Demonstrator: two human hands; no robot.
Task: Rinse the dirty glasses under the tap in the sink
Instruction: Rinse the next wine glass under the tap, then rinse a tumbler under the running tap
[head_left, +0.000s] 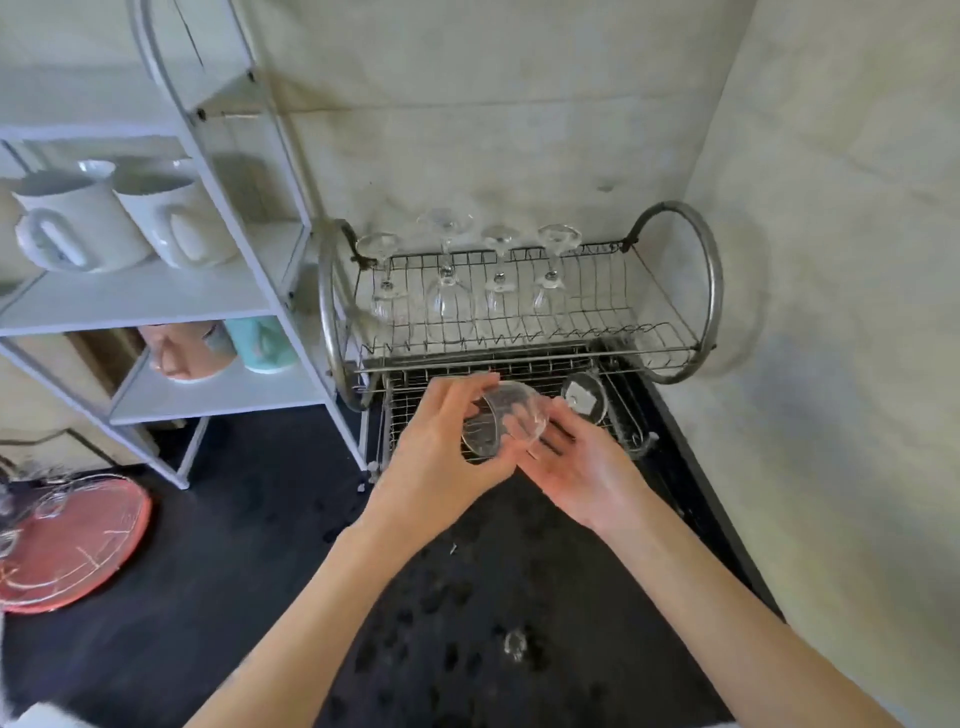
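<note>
Above dish rack: glass tilted, left hand gripping; right hand fingers loosely supporting.

No text, label, brand, number or sign can be read anywhere in the view; the surfaces that show carry no legible print.
</note>
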